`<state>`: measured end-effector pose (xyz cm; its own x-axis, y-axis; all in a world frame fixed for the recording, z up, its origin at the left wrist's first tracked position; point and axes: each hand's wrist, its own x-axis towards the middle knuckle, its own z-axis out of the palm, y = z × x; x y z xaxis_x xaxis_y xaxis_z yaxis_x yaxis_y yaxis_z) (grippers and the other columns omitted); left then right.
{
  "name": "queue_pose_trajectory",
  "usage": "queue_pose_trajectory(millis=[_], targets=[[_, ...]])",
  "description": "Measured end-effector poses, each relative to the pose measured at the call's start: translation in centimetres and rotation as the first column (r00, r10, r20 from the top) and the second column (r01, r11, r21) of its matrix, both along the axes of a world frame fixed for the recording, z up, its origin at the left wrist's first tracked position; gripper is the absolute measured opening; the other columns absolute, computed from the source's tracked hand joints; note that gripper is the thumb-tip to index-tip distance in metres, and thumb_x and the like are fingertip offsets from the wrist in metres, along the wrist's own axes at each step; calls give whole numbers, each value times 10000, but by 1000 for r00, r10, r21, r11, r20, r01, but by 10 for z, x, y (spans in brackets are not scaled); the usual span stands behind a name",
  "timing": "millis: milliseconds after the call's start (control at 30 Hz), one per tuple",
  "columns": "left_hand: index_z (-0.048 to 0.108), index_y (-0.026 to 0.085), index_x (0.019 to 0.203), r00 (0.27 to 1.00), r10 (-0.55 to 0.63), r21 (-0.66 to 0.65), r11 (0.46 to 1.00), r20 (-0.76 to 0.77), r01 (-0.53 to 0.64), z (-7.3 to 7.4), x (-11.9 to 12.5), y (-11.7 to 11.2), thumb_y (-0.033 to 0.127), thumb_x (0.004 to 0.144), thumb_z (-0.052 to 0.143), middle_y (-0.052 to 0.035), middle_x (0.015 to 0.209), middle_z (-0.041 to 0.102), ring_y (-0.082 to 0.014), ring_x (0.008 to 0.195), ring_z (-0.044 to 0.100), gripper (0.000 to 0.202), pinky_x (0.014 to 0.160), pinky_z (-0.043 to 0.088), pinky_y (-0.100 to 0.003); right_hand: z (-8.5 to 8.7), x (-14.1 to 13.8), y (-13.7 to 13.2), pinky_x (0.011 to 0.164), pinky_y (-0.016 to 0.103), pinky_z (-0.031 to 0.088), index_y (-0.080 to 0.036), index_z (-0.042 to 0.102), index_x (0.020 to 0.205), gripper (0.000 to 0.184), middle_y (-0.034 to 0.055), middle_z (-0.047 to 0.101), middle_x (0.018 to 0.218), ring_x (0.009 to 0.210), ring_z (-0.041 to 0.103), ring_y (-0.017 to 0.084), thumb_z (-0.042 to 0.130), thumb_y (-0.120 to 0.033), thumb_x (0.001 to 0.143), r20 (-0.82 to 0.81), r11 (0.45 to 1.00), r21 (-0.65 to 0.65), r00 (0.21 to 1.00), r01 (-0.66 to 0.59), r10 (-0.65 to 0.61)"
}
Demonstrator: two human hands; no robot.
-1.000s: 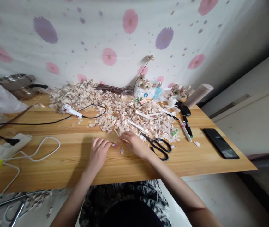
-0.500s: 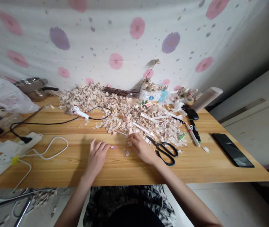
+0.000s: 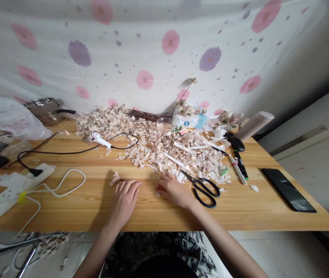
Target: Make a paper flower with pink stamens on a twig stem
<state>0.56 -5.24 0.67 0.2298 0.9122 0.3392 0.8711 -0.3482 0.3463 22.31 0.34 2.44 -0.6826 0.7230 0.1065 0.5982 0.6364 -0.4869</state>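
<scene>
My left hand (image 3: pixel 126 199) rests palm down over the table, its fingers bent and close together. A tiny pinkish spot shows at its fingertips; what they hold, if anything, is hidden. Just beyond its knuckles sits a small pale pink petal piece (image 3: pixel 114 178). My right hand (image 3: pixel 173 190) has its fingers curled inward, with a small pale petal (image 3: pixel 158 192) at the tips. Black-handled scissors (image 3: pixel 200 185) lie right of it, their blades pointing to the heap of dried petals (image 3: pixel 150 150).
A power strip (image 3: pixel 11 195) with cables and a white corded device (image 3: pixel 102 140) are on the left. Pens (image 3: pixel 241 164) and a phone (image 3: pixel 289 190) lie at right. Behind the petals are thin brown twigs (image 3: pixel 147 114), a clear bowl (image 3: pixel 163 124) and a tissue pack (image 3: pixel 189 120).
My left hand has shifted right and nearer to me, and the petal piece beyond it has come into view. My right hand has drawn slightly toward me, its fingers on the small petal.
</scene>
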Motion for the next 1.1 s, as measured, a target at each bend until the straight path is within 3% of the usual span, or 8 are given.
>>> queue_pose_trajectory(millis=[133, 333, 567, 800, 967, 1100], targets=[[589, 202, 1031, 996, -53, -108, 992, 70, 60, -4, 27, -3, 241, 898, 511, -54, 992, 632, -206, 950, 582, 159, 849, 469, -336, 3, 1, -2, 793, 316, 448, -187, 609, 804, 79, 37, 600, 845, 879, 511, 204, 577, -138, 857, -10, 1000, -5, 1000, 9, -9], [586, 157, 858, 991, -19, -218, 975, 134, 48, -10, 54, 10, 226, 866, 571, -32, 858, 593, -187, 846, 576, 71, 764, 478, -344, -1, 8, -8, 801, 328, 459, -191, 621, 853, 85, 58, 591, 883, 919, 501, 218, 547, -164, 885, 2, 996, 14, 996, 93, -94], [582, 132, 816, 986, -7, -274, 960, 165, 52, -5, 58, 14, 254, 892, 556, -19, 836, 591, -160, 826, 575, 146, 768, 482, -347, -9, 14, -8, 826, 361, 453, -190, 630, 876, 113, 78, 598, 895, 937, 480, 246, 524, -163, 901, 0, 982, 60, 984, 177, -177], [586, 133, 810, 974, -3, -305, 949, 229, 74, -7, 58, 17, 282, 899, 548, -14, 809, 590, -158, 805, 576, 178, 765, 479, -348, -7, 15, -9, 820, 302, 459, -248, 657, 944, 117, 39, 597, 911, 943, 485, 207, 549, -218, 909, -20, 994, 71, 997, 77, -76], [576, 140, 783, 935, 0, -324, 938, 355, 123, -4, 58, 14, 232, 879, 558, -12, 803, 586, -163, 816, 563, 135, 777, 459, -345, -13, 16, -2, 806, 303, 465, -218, 656, 855, 94, 42, 611, 870, 911, 492, 217, 578, -170, 880, -2, 989, 102, 994, 108, -108], [570, 167, 780, 867, 71, -350, 929, 493, 123, 0, 54, 9, 243, 853, 558, -12, 795, 610, -169, 795, 569, 105, 762, 450, -319, -17, 19, 4, 796, 356, 466, -194, 648, 831, 126, 83, 609, 837, 899, 491, 256, 546, -135, 876, 15, 969, 148, 979, 200, -204]])
